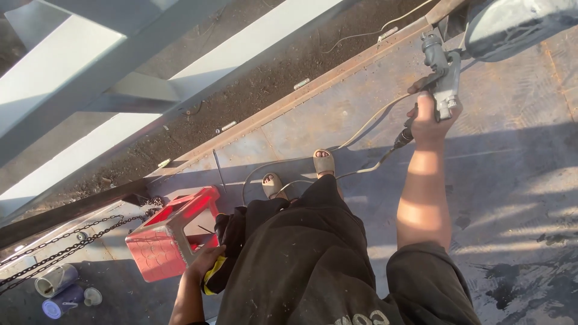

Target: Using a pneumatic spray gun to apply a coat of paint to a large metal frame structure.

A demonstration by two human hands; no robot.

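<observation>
we look down on our own two bare hands from above, standing on a grey metal deck (518, 180). our right hand (428, 117) is stretched out in front of us with its fingers wrapped tight round the grip of a grey spray gun (444, 75), which points up and away toward the rusty edge rail (337, 75) of the deck. a pale hose (361, 123) runs from the bottom of the gun's grip back across the deck toward our sandalled feet (301, 174). our left hand (205, 262) hangs low at our left side, well apart from the right, closed on a dark bundle with a yellow edge (218, 271), which looks like a glove or cloth, though we cannot tell which. just beside that hand a red plastic stool (168, 238) lies tipped on its side. further left, a chain (60, 247) runs across the deck, and small cans (60, 289) lie near it. beyond the rail there is dark soil (253, 84) and pale steel beams (90, 66).
</observation>
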